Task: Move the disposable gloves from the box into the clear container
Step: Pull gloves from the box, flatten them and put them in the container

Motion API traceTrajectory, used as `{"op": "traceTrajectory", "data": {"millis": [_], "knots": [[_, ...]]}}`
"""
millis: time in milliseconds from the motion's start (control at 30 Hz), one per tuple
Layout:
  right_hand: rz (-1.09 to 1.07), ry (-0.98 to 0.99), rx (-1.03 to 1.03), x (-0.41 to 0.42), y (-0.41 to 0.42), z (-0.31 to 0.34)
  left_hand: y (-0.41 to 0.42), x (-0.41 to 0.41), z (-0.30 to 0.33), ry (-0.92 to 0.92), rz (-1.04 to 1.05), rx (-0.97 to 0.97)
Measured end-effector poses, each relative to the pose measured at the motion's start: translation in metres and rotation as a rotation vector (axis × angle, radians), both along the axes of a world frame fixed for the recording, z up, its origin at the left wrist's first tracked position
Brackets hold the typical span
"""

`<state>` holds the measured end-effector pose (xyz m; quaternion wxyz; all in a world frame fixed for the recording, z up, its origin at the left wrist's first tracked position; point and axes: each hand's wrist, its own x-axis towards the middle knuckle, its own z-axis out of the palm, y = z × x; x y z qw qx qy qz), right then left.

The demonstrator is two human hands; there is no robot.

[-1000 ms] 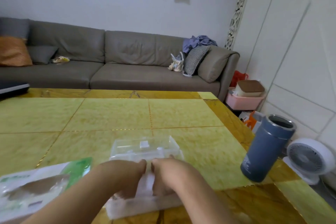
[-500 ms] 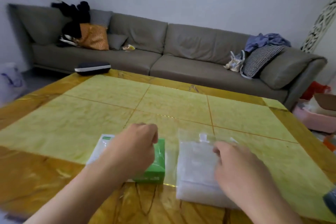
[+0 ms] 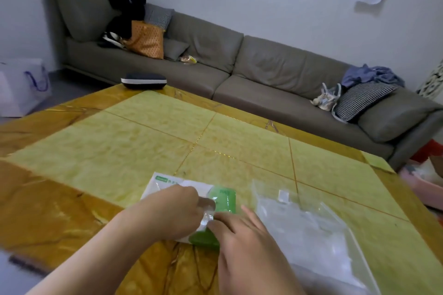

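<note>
1. Glove box (image 3: 221,199) — flat white-and-green carton, lying on the table near its front edge, partly covered by both hands.
2. Gloves (image 3: 208,217) — thin clear plastic, crumpled, sticking up out of the box's top opening.
3. Clear container (image 3: 309,230) — transparent, shallow, just right of the box; whitish translucent contents inside, small white tab at its far edge.

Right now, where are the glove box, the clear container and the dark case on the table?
glove box (image 3: 223,199), head view, on its green end.
clear container (image 3: 309,235), head view, on its see-through top.
dark case (image 3: 143,80), head view, on its upper shell, at the table's far edge.
</note>
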<state>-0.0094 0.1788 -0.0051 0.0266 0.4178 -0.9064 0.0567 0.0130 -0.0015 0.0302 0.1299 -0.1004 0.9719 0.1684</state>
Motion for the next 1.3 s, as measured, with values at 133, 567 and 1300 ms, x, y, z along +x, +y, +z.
{"op": "traceTrajectory", "data": {"millis": [133, 567, 1300], "knots": [[-0.012, -0.021, -0.030, -0.002, 0.001, -0.004, -0.010, 0.000, 0.004, 0.281, 0.150, 0.189], [0.023, -0.073, -0.072, 0.006, 0.001, 0.014, -0.022, -0.004, -0.008, 0.343, 0.082, 0.046], [-0.017, -0.171, -0.219, 0.000, 0.004, 0.014, 0.003, 0.004, 0.033, 0.643, 0.458, 1.349]]}}
